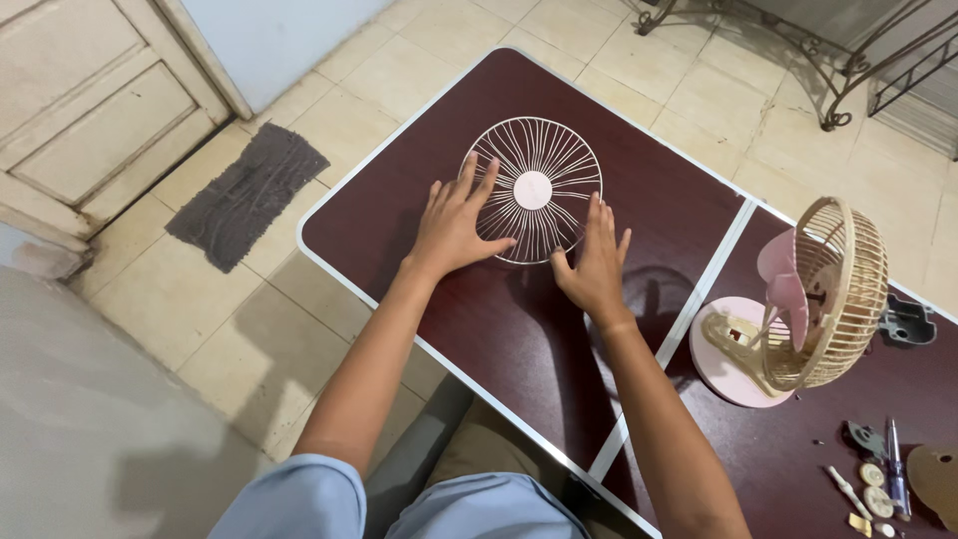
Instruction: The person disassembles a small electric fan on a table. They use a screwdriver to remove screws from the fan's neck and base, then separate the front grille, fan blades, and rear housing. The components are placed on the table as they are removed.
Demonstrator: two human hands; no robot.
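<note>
A round cream fan grille (539,165) with a solid centre disc lies flat on the dark maroon folding table (639,190). My left hand (451,228) rests on the grille's left edge with the fingers spread. My right hand (596,262) lies flat at its lower right edge, fingers together and pointing away from me. Neither hand grips the grille. To the right stands the small pink fan (798,309) on its round base, with the rear cage and pink blades still attached and tilted.
Small parts, screws and a screwdriver (893,469) lie at the table's right front corner, and a dark part (906,321) sits behind the fan. A grey mat (249,195) lies on the tiled floor by a door. A metal stand (848,50) is at the far right.
</note>
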